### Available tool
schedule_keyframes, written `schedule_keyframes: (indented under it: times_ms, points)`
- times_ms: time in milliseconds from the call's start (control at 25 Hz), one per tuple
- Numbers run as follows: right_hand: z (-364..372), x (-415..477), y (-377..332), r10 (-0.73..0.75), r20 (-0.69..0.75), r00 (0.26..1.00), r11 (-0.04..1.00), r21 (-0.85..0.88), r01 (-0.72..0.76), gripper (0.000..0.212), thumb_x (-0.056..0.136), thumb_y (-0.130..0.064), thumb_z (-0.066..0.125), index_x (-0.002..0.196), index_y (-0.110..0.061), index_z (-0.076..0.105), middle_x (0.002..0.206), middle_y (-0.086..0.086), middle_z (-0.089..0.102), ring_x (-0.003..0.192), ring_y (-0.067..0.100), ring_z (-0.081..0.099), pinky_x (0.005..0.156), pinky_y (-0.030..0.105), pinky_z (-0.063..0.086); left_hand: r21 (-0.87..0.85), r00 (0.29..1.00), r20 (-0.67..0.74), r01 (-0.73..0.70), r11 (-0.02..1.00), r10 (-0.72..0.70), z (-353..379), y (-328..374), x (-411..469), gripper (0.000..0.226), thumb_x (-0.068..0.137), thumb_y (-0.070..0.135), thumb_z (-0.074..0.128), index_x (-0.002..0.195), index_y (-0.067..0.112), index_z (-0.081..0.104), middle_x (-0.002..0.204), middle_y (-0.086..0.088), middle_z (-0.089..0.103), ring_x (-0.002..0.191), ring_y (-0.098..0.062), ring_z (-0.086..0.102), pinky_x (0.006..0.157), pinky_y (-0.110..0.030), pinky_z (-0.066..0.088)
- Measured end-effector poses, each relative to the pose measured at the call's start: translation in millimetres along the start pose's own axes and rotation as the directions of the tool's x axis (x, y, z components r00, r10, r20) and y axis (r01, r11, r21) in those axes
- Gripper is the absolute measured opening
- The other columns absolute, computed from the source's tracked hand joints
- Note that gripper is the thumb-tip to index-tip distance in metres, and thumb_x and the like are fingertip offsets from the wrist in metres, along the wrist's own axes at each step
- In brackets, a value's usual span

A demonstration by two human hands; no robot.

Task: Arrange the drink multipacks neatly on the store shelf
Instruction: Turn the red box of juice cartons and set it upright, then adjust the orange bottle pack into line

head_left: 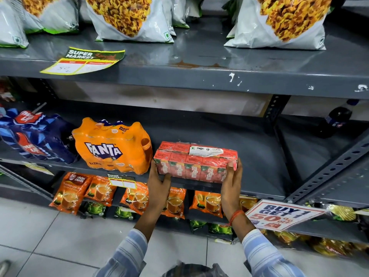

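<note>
Sleeves: blue-and-white striped cuffs at the near edge, one on each forearm, both reaching toward the shelf.
Left hand (158, 179): pressed against the left end of the Maaza multipack (194, 162), thumb up along its side, fingers curled under its front corner.
Right hand (231, 183): cupped against the right end of the same pack, thumb on the front corner; an orange thread bracelet (236, 215) sits on the wrist.
Maaza multipack: red shrink-wrapped carton block, held between both hands, resting at the front edge of the middle shelf (249, 140), slightly skewed to the edge.
Fanta multipack (112, 145): orange, upright on the same shelf, just left of the Maaza pack, a narrow gap between them.
Thums Up multipack (35, 136): blue, tilted, left of the Fanta pack.
Dark bottle (337, 119): far right, at the back of the neighbouring bay.
Upper shelf: white snack bags (127, 17) and a price tag (83, 60).
Lower shelf: orange tea packets (69, 193); an offer sign (283, 214) hangs to the right.
</note>
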State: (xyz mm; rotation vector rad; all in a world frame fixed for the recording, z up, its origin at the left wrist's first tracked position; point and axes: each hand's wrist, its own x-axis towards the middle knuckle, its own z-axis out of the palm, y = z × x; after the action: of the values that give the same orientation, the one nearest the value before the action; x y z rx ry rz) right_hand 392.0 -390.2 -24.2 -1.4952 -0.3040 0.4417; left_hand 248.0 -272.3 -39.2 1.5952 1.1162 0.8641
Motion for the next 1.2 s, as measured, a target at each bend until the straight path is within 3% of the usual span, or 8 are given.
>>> schedule_keyframes:
  times_ms: [240, 360, 560, 680, 760, 880, 1080, 1200]
  points:
    - [-5.5, -0.6, 0.7, -0.035, 0.020, 0.999, 0.999, -0.006, 0.035, 0.047, 0.096, -0.044, 0.031, 0.140, -0.029, 0.031, 0.132, 0.002, 0.052, 0.109, 0.007, 0.058, 0.071, 0.012, 0.054, 0.045, 1.000, -0.012, -0.026, 0.999, 0.026, -3.8, -1.8, 6.0, 0.047, 0.083, 0.023, 0.053, 0.129, 0.013, 0.046, 0.120, -0.008, 0.065, 0.109, -0.027, 0.060, 0.092, -0.040, 0.050]
    - [-11.7, 1.1, 0.5, -0.040, -0.005, 0.999, 0.999, 0.007, 0.040, 0.042, 0.098, -0.039, 0.031, 0.138, -0.028, 0.033, 0.130, 0.004, 0.054, 0.107, 0.006, 0.058, 0.067, 0.009, 0.053, 0.043, 1.000, 0.002, -0.032, 0.999, 0.031, 3.2, 0.6, 1.0, 0.043, 0.087, 0.012, 0.055, 0.129, 0.012, 0.046, 0.117, -0.002, 0.063, 0.107, -0.026, 0.060, 0.088, -0.031, 0.047]
    - [-18.3, -0.5, -2.4, -0.005, -0.052, 0.999, 0.999, -0.054, 0.002, 0.047, 0.097, -0.042, 0.033, 0.142, -0.027, 0.029, 0.144, 0.009, 0.044, 0.127, 0.026, 0.049, 0.089, 0.029, 0.050, 0.091, 0.999, 0.049, -0.004, 0.996, 0.000, 5.3, 6.4, -4.1, 0.054, 0.086, 0.017, 0.056, 0.136, 0.016, 0.036, 0.132, -0.010, 0.057, 0.119, -0.030, 0.054, 0.098, -0.042, 0.048]
    - [-7.5, -2.7, -14.5, -0.251, -0.160, 0.955, 0.918, -0.351, 0.183, 0.061, 0.096, -0.041, 0.033, 0.148, -0.017, 0.013, 0.159, 0.007, 0.014, 0.147, 0.020, 0.013, 0.119, 0.046, 0.019, 0.219, 0.995, -0.012, -0.090, 0.971, 0.095, 3.8, 19.6, -13.5, 0.071, 0.087, 0.019, 0.056, 0.145, 0.009, 0.016, 0.148, -0.016, 0.037, 0.134, -0.035, 0.038, 0.107, -0.050, 0.039]
    - [13.4, -10.6, -23.0, -0.430, -0.082, 0.899, 0.812, -0.472, 0.345, 0.060, 0.097, -0.038, 0.030, 0.149, -0.014, 0.011, 0.160, 0.006, 0.008, 0.148, 0.015, 0.003, 0.122, 0.037, 0.001, 0.316, 0.966, -0.063, -0.220, 0.923, 0.252, -6.0, 26.1, -20.2, 0.070, 0.089, 0.023, 0.052, 0.144, 0.004, 0.014, 0.151, -0.021, 0.029, 0.139, -0.037, 0.030, 0.111, -0.049, 0.033]
    - [63.2, -33.0, -32.4, -0.537, 0.067, 0.841, 0.747, -0.425, 0.511, 0.060, 0.096, -0.045, 0.025, 0.148, -0.016, 0.015, 0.159, 0.003, 0.012, 0.148, 0.013, 0.005, 0.120, 0.024, 0.003, 0.365, 0.931, -0.133, -0.273, 0.890, 0.340, -39.7, 29.2, -10.6, 0.075, 0.089, 0.045, 0.039, 0.144, 0.005, 0.009, 0.154, -0.023, 0.020, 0.142, -0.030, 0.016, 0.113, -0.041, 0.016]
    - [179.2, -67.2, -21.6, -0.463, 0.215, 0.860, 0.803, -0.309, 0.509, 0.058, 0.094, -0.050, 0.025, 0.147, -0.028, 0.015, 0.156, -0.010, 0.013, 0.146, 0.006, 0.010, 0.117, 0.014, 0.007, 0.281, 0.928, -0.260, -0.192, 0.940, 0.267, -145.2, -5.7, 52.7, 0.094, 0.081, 0.064, 0.043, 0.146, 0.018, -0.008, 0.159, -0.013, -0.003, 0.144, -0.018, -0.005, 0.119, -0.041, 0.001]
    - [222.4, -88.6, 1.7, -0.154, 0.268, 0.951, 0.901, -0.358, 0.247, 0.041, 0.093, -0.032, 0.049, 0.133, -0.037, 0.045, 0.145, 0.008, 0.040, 0.140, 0.022, 0.028, 0.120, 0.027, 0.015, 0.154, 0.970, -0.192, -0.119, 0.981, 0.147, -204.9, -33.1, 103.2, 0.103, 0.075, 0.073, 0.044, 0.146, 0.017, -0.003, 0.159, -0.011, 0.006, 0.146, -0.023, 0.009, 0.120, -0.045, 0.013]
